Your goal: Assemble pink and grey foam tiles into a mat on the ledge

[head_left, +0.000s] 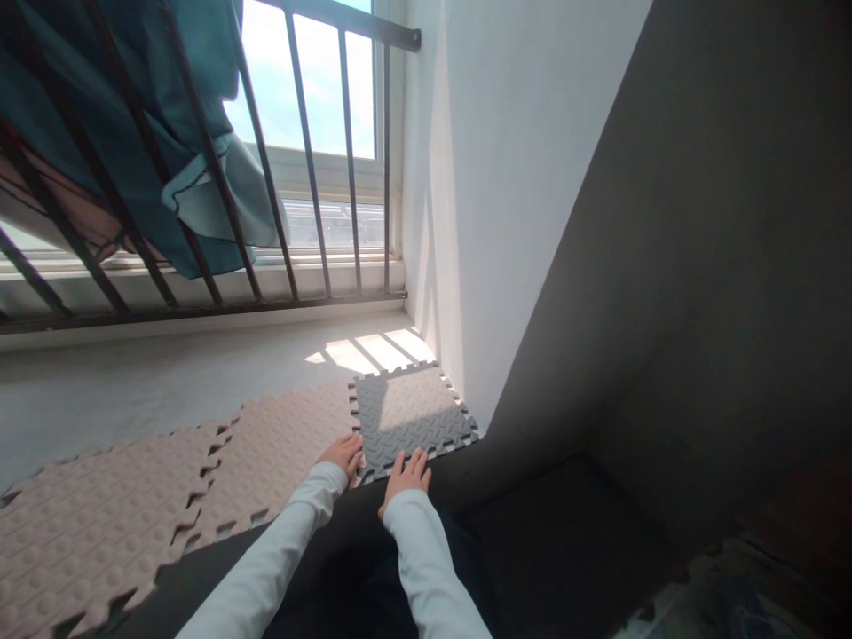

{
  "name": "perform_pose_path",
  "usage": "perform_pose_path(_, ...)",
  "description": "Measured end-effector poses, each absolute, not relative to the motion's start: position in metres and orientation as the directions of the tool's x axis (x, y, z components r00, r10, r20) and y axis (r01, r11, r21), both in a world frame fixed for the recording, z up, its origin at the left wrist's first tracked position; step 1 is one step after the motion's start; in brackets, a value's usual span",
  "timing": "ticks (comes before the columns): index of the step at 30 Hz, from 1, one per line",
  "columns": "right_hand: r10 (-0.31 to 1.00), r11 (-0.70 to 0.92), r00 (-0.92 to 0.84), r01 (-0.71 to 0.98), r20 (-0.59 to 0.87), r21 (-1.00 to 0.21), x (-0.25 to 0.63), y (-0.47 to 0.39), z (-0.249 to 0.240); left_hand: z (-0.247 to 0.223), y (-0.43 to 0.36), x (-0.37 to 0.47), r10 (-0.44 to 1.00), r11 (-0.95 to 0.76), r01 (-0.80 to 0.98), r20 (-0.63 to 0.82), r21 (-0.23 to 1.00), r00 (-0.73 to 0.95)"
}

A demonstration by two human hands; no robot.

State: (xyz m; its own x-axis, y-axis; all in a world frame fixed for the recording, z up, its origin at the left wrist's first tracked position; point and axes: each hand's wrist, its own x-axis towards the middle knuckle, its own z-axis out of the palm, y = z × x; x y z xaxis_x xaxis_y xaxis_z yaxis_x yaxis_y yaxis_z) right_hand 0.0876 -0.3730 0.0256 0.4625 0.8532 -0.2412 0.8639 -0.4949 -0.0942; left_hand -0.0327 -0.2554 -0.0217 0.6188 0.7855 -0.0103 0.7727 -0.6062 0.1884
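A grey foam puzzle mat tile [413, 408] with a raised tread pattern lies on the ledge, its right side close to the white wall. To its left is a pinkish foam tile [286, 435], and their toothed edges meet. My left hand [343, 454] rests flat near the front of that seam, fingers stretched out. At the grey tile's front edge is my right hand [406, 479], fingers apart and fingertips touching the edge. Neither hand holds anything. A second pinkish tile [99, 524] lies farther left, with dark gaps along the joint.
A dark metal railing [306, 151] stands before the window [359, 89], with teal cloth [193, 177] hanging behind it. The white wall [506, 177] rises on the right. Below the ledge, the lower area [565, 532] is dark, with unclear items at bottom right.
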Motion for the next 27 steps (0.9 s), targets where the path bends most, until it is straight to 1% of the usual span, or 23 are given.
perform_pose_path(3, 0.857, -0.477, 0.443, 0.875, -0.262, -0.081, 0.089, -0.373, 0.027, -0.026, -0.264, -0.039, 0.793, -0.594, 0.789, -0.054, 0.156, 0.607)
perform_pose_path(6, 0.860, -0.480, 0.447, 0.872, -0.245, -0.095, 0.089, -0.374, 0.027, -0.024, -0.268, -0.040, 0.808, -0.566, 0.813, -0.100, 0.137, 0.580)
perform_pose_path(10, 0.854, -0.499, 0.463, 0.858, -0.238, -0.121, 0.089, -0.371, 0.022, -0.019, -0.259, -0.038, 0.818, -0.547, 0.814, -0.081, 0.198, 0.569)
perform_pose_path(11, 0.850, -0.503, 0.464, 0.856, -0.248, -0.122, 0.090, -0.370, 0.021, -0.018, -0.255, -0.037, 0.837, -0.520, 0.828, -0.071, 0.210, 0.543)
perform_pose_path(13, 0.842, -0.512, 0.470, 0.851, -0.265, -0.119, 0.090, -0.367, 0.018, -0.013, -0.247, -0.033, 0.896, -0.413, 0.886, -0.083, 0.211, 0.437)
perform_pose_path(15, 0.834, -0.525, 0.481, 0.843, -0.270, -0.116, 0.089, -0.366, 0.015, -0.008, -0.241, -0.028, 0.936, -0.290, 0.939, -0.149, 0.185, 0.319)
perform_pose_path(17, 0.838, -0.526, 0.487, 0.842, -0.247, -0.123, 0.089, -0.365, 0.013, -0.004, -0.239, -0.025, 0.931, -0.247, 0.958, -0.237, 0.147, 0.276)
perform_pose_path(20, 0.856, -0.508, 0.481, 0.850, -0.188, -0.137, 0.088, -0.367, 0.011, -0.002, -0.241, -0.024, 0.908, -0.279, 0.954, -0.293, 0.109, 0.299)
perform_pose_path(23, 0.864, -0.501, 0.486, 0.854, -0.130, -0.138, 0.087, -0.367, 0.007, -0.002, -0.240, -0.027, 0.912, -0.301, 0.949, -0.260, 0.096, 0.316)
perform_pose_path(27, 0.863, -0.505, 0.500, 0.851, -0.076, -0.145, 0.085, -0.365, 0.002, 0.001, -0.226, -0.030, 0.907, -0.352, 0.928, -0.200, 0.121, 0.370)
